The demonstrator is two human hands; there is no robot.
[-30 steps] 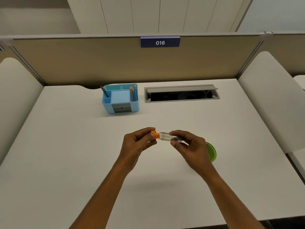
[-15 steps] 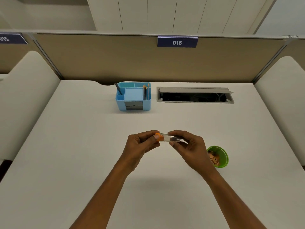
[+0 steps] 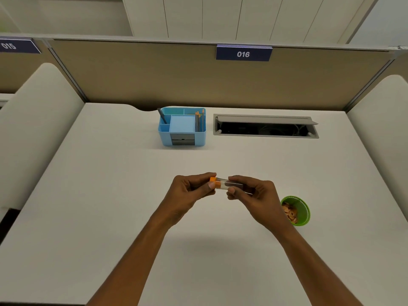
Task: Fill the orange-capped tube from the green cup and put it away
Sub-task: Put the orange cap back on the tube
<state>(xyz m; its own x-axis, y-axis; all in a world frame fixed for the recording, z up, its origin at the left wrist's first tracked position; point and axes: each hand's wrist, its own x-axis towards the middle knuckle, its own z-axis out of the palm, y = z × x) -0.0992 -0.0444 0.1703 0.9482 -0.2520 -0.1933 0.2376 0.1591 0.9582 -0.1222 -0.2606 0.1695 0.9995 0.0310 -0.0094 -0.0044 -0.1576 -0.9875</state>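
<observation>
Orange cap (image 3: 214, 182) in left hand (image 3: 189, 193) grip | right hand (image 3: 256, 195) grips tube (image 3: 227, 184) | signs "016" (image 3: 243, 54), "015" (image 3: 8, 45)

Clear tube (image 3: 229, 185) with orange cap (image 3: 215, 182). Green cup (image 3: 298, 210), ribbed wall, orange-tan contents. Light blue organizer (image 3: 182, 127) with grey drawer fronts. White desk (image 3: 88, 195). Tan partition (image 3: 154, 74); navy sign (image 3: 243, 53), white "016".

White desk (image 3: 92, 217) bearing blue organizer (image 3: 182, 138), green cup (image 3: 298, 212).
</observation>
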